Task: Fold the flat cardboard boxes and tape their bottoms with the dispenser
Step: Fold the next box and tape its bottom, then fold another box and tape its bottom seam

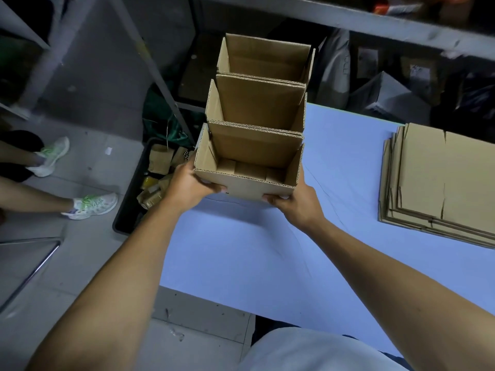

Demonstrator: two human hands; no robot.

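Note:
Three folded brown cardboard boxes stand in a row with open tops at the table's far left corner. I hold the nearest box point(249, 167) from both sides. My left hand point(191, 180) grips its left wall and lower front edge. My right hand point(293, 202) grips its right front corner. Behind it stand the middle box point(257, 105) and the far box point(267, 60), each touching the one before it. A stack of flat cardboard boxes point(439, 180) lies on the table at the right. No tape dispenser is in view.
The table point(254, 250) has a pale blue top. A black crate point(128, 210) of small cartons sits on the floor to its left. Another person's legs and white sneakers point(91, 204) are at far left. Metal shelving point(348, 20) with bags runs behind.

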